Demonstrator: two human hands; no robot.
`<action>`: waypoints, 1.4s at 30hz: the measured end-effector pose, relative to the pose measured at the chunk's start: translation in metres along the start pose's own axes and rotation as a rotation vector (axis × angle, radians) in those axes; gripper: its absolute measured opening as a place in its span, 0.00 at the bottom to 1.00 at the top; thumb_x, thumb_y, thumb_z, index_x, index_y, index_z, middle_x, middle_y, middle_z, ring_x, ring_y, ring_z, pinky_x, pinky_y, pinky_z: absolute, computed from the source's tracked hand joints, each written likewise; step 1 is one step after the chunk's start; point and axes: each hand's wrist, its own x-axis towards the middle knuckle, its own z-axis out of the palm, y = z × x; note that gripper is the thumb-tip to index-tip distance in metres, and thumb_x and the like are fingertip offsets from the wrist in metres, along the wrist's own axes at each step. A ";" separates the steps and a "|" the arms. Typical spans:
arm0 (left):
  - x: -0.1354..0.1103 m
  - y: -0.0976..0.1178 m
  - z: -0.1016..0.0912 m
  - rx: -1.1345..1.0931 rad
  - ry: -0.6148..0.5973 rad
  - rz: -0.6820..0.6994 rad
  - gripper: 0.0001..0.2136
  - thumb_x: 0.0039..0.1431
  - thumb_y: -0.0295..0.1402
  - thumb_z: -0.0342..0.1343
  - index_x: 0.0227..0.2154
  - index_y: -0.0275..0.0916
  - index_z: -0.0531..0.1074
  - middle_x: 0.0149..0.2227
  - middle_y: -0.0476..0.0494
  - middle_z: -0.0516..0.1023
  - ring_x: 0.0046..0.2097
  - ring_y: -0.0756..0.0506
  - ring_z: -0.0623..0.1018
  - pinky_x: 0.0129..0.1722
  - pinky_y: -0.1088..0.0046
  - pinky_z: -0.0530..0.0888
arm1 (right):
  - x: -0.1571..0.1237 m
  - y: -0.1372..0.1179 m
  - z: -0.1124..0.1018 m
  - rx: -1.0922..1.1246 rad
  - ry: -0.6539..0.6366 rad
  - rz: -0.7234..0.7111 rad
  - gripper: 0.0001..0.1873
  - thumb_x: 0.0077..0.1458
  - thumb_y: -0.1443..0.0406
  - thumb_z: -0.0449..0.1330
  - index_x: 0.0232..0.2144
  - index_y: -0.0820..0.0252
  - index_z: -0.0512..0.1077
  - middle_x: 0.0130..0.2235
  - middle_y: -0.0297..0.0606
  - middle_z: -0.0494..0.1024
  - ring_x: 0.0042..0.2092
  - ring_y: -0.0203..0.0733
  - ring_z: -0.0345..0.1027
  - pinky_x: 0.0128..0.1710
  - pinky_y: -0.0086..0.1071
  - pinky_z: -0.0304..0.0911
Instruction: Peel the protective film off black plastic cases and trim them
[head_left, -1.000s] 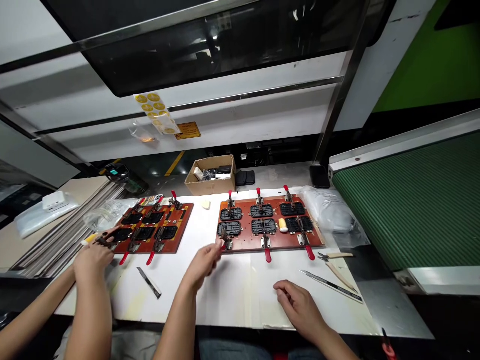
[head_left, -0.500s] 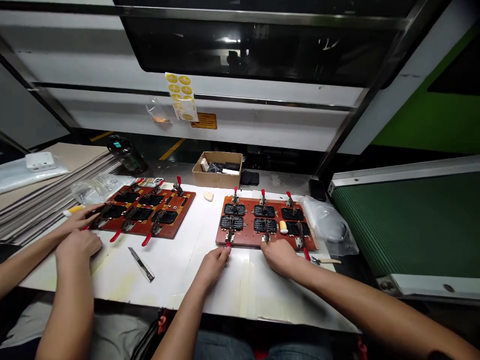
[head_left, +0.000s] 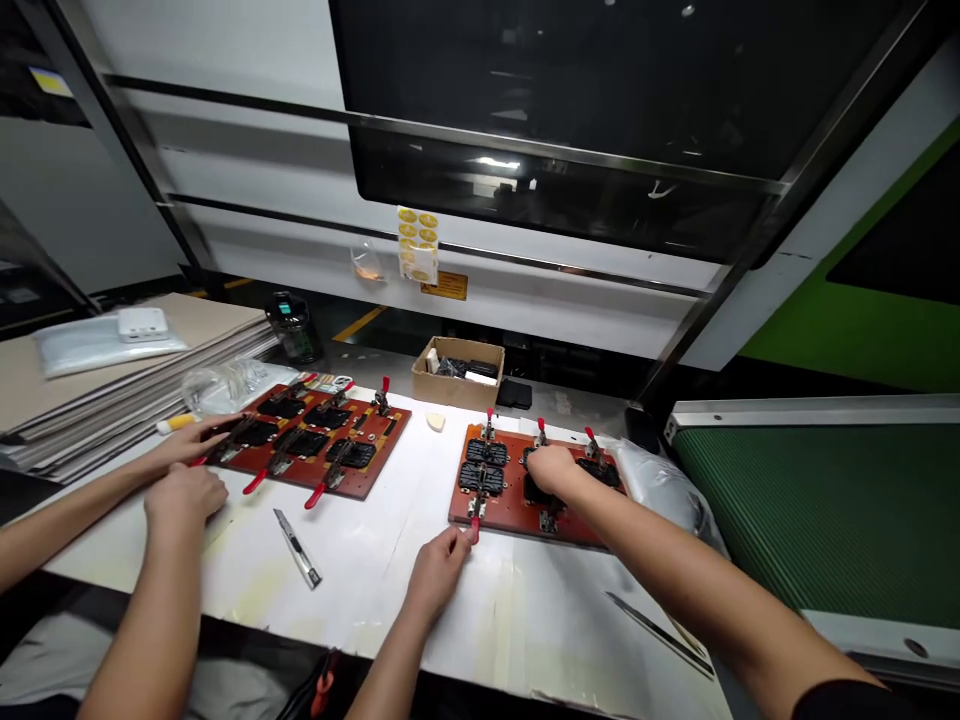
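Note:
My left hand [head_left: 439, 568] pinches the red lever of a toggle clamp [head_left: 475, 528] at the front left of the right-hand reddish-brown fixture board [head_left: 499, 516]. Black ribbed plastic parts [head_left: 484, 478] sit in the board under several clamps. My right hand [head_left: 553, 470] is curled over the board's middle column, by a black part [head_left: 534, 490]; its fingertips and anything in them are hidden. Just in front of it stands the metal base of another clamp [head_left: 549, 520]. Red clamp handles [head_left: 541, 427] rise along the far edge.
At left, another person's hands [head_left: 187, 492] work at a second fixture board [head_left: 358, 484]. A utility knife [head_left: 298, 550] and a thin dark tool [head_left: 660, 634] lie on the table. Behind are a cardboard box [head_left: 457, 391] and plastic bag [head_left: 664, 480]; a green conveyor [head_left: 810, 500] runs at right.
My right hand has moved from the board's front edge to over its middle column. My left hand stays at the front-left clamp lever. The view has shifted.

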 end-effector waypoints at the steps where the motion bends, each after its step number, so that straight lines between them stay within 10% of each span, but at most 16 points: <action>1: -0.005 -0.001 -0.002 -0.032 0.026 0.005 0.25 0.58 0.58 0.58 0.23 0.40 0.69 0.22 0.54 0.64 0.29 0.48 0.65 0.31 0.72 0.61 | 0.003 -0.006 0.001 -0.003 -0.008 -0.003 0.16 0.69 0.57 0.65 0.50 0.64 0.75 0.49 0.43 0.79 0.47 0.46 0.76 0.49 0.44 0.75; 5: -0.027 0.001 -0.012 -0.199 0.158 -0.014 0.24 0.62 0.59 0.54 0.34 0.40 0.74 0.23 0.52 0.69 0.26 0.48 0.69 0.28 0.72 0.67 | -0.011 -0.015 -0.004 0.061 0.107 -0.108 0.12 0.71 0.62 0.61 0.49 0.65 0.76 0.48 0.47 0.80 0.49 0.49 0.77 0.50 0.44 0.73; 9: -0.057 0.030 -0.011 -0.439 0.096 -0.018 0.32 0.64 0.59 0.54 0.64 0.45 0.66 0.57 0.35 0.79 0.52 0.38 0.82 0.45 0.63 0.80 | -0.066 -0.037 0.015 0.215 0.220 -0.402 0.06 0.68 0.64 0.59 0.45 0.56 0.75 0.48 0.40 0.82 0.52 0.45 0.75 0.50 0.33 0.67; 15: -0.108 0.068 0.021 -0.875 -0.349 -0.400 0.37 0.62 0.44 0.65 0.72 0.55 0.58 0.65 0.40 0.75 0.64 0.32 0.76 0.61 0.56 0.76 | -0.131 -0.062 0.114 0.585 0.585 -0.726 0.02 0.61 0.66 0.60 0.35 0.57 0.69 0.37 0.35 0.79 0.38 0.39 0.73 0.43 0.30 0.67; 20: -0.121 0.055 0.067 -0.877 -0.446 -0.590 0.22 0.64 0.34 0.62 0.60 0.58 0.75 0.64 0.45 0.77 0.49 0.37 0.85 0.43 0.60 0.84 | -0.159 -0.033 0.181 0.876 0.782 -0.683 0.01 0.61 0.65 0.57 0.36 0.56 0.67 0.35 0.36 0.79 0.38 0.39 0.75 0.45 0.30 0.70; 24: -0.117 0.058 0.090 -0.860 -0.480 -0.642 0.19 0.66 0.34 0.60 0.59 0.49 0.77 0.58 0.36 0.81 0.46 0.35 0.85 0.39 0.59 0.83 | -0.192 0.028 0.192 1.042 0.845 -0.408 0.05 0.64 0.62 0.57 0.40 0.57 0.70 0.40 0.38 0.81 0.43 0.39 0.75 0.49 0.31 0.71; 28: -0.113 0.080 0.092 -0.827 -0.520 -0.688 0.36 0.67 0.38 0.59 0.74 0.48 0.52 0.62 0.29 0.77 0.60 0.29 0.79 0.61 0.47 0.75 | -0.200 0.115 0.212 0.660 0.518 0.193 0.15 0.63 0.65 0.64 0.52 0.61 0.75 0.55 0.49 0.78 0.60 0.51 0.68 0.63 0.45 0.63; 32: -0.115 0.101 0.097 -0.720 -0.561 -0.613 0.43 0.65 0.35 0.63 0.75 0.56 0.43 0.61 0.33 0.78 0.62 0.31 0.79 0.64 0.48 0.72 | -0.186 0.158 0.235 0.549 0.432 0.310 0.26 0.54 0.67 0.70 0.55 0.67 0.77 0.57 0.60 0.73 0.65 0.70 0.59 0.68 0.65 0.46; 37: -0.123 0.115 0.096 -0.763 -0.528 -0.483 0.43 0.62 0.34 0.66 0.73 0.63 0.47 0.62 0.36 0.74 0.62 0.27 0.78 0.50 0.54 0.81 | -0.205 0.132 0.212 0.561 0.482 0.072 0.21 0.65 0.64 0.61 0.59 0.59 0.76 0.51 0.51 0.70 0.52 0.55 0.69 0.57 0.49 0.67; 42: -0.133 0.119 0.069 -0.906 -0.445 -0.319 0.46 0.57 0.37 0.70 0.72 0.60 0.49 0.58 0.36 0.78 0.58 0.29 0.81 0.43 0.59 0.83 | -0.246 0.091 0.137 0.602 0.604 -0.384 0.22 0.69 0.60 0.59 0.63 0.54 0.71 0.54 0.49 0.70 0.52 0.52 0.70 0.50 0.44 0.73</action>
